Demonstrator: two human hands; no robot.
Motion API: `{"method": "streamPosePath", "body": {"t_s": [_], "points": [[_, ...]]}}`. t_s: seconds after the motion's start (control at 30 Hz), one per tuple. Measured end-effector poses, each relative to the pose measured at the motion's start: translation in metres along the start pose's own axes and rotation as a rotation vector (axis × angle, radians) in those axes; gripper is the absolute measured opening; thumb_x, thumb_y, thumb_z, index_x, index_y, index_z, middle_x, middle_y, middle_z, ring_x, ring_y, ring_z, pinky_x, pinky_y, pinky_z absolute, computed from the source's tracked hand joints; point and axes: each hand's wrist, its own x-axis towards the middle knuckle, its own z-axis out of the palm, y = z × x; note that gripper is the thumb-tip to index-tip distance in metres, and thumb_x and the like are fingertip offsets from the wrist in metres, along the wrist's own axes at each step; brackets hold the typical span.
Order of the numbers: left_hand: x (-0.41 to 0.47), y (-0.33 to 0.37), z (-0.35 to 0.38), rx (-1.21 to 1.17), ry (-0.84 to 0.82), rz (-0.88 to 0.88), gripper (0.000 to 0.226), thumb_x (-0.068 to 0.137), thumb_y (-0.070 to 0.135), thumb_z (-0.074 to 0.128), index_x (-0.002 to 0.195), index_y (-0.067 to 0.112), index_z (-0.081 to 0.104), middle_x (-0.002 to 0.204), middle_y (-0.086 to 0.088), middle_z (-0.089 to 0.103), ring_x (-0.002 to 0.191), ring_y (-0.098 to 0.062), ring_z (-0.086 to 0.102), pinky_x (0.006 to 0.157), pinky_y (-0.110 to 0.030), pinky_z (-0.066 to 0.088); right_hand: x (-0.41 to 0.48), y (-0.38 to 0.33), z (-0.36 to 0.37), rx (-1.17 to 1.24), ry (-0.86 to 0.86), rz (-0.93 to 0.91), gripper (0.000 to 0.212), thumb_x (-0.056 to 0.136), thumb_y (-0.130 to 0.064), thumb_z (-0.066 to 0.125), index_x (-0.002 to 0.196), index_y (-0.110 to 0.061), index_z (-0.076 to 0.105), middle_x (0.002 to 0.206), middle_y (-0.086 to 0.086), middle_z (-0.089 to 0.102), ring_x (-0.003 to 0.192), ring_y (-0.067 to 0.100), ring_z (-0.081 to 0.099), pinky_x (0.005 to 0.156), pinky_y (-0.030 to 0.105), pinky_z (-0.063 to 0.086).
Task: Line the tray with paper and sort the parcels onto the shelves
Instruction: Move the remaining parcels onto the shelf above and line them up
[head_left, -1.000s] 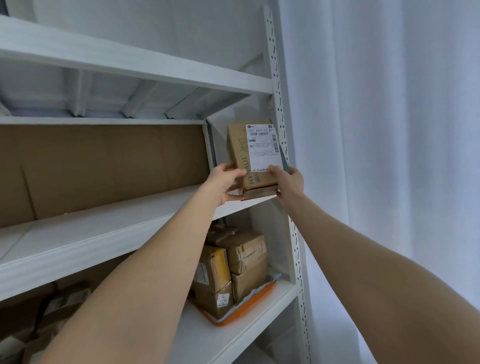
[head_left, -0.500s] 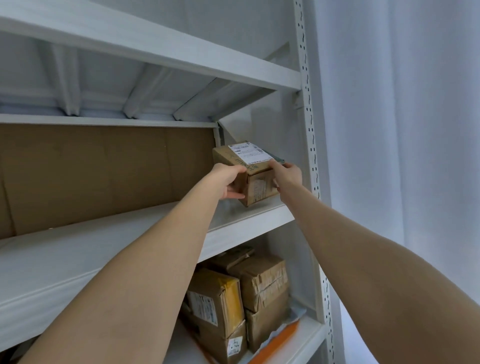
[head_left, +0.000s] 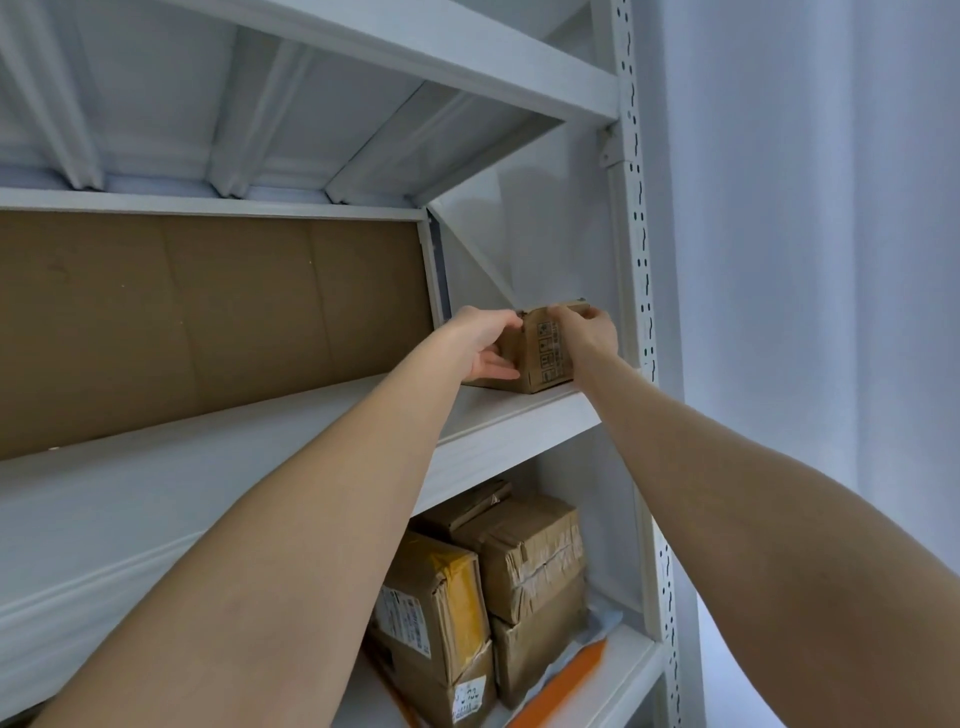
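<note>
A tall white metal shelving unit (head_left: 519, 421) fills most of what I can see. Its upright post (head_left: 642, 291) is punched with rows of slots, and the ribbed underside of the upper shelf (head_left: 311, 130) shows overhead. A flat brown cardboard sheet (head_left: 208, 322) stands along the back of the middle level, with a white wall (head_left: 550, 234) beside it. To the right hangs a pale curtain (head_left: 831, 260), and soft, cool, bluish light comes through it.

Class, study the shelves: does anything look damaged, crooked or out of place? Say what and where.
On the lower shelf, the taped parcel in the orange tray is crumpled, and a flat parcel lies tilted on top. The small box gripped by the left hand and right hand sits corner-forward on the upper shelf.
</note>
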Motion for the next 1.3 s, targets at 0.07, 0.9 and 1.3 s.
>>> {"method": "streamPosePath", "body": {"t_s": [0.07, 0.9, 1.3], "points": [[0.002, 0.000, 0.003, 0.007, -0.005, 0.007, 0.038, 0.090, 0.014, 0.062, 0.125, 0.007, 0.048, 0.133, -0.026, 0.049, 0.103, -0.039, 0.063, 0.081, -0.043, 0.057, 0.001, 0.000, -0.001, -0.013, 0.004, 0.004, 0.064, 0.077, -0.046, 0.067, 0.132, -0.019, 0.048, 0.127, 0.008, 0.056, 0.116, 0.030, 0.056, 0.096, 0.047, 0.050], [-0.124, -0.059, -0.031, 0.122, 0.512, 0.355, 0.028, 0.092, 0.010, 0.053, 0.117, 0.018, 0.062, 0.110, 0.000, 0.063, 0.104, -0.018, 0.059, 0.093, -0.036, 0.052, -0.158, 0.014, -0.008, -0.204, -0.061, -0.028, 0.068, 0.085, -0.049, 0.064, 0.140, -0.020, 0.036, 0.141, 0.009, 0.040, 0.126, 0.030, 0.043, 0.104, 0.046, 0.043], [-0.239, -0.160, -0.070, 0.171, 0.492, 0.274, 0.025, 0.095, 0.025, 0.048, 0.077, 0.023, 0.065, 0.074, 0.005, 0.067, 0.062, -0.010, 0.062, 0.054, -0.019, 0.045, -0.278, 0.081, 0.012, -0.299, -0.166, -0.003, 0.019, 0.092, -0.025, 0.058, 0.105, -0.027, 0.044, 0.129, 0.009, 0.048, 0.116, 0.027, 0.050, 0.097, 0.043, 0.049]]}}
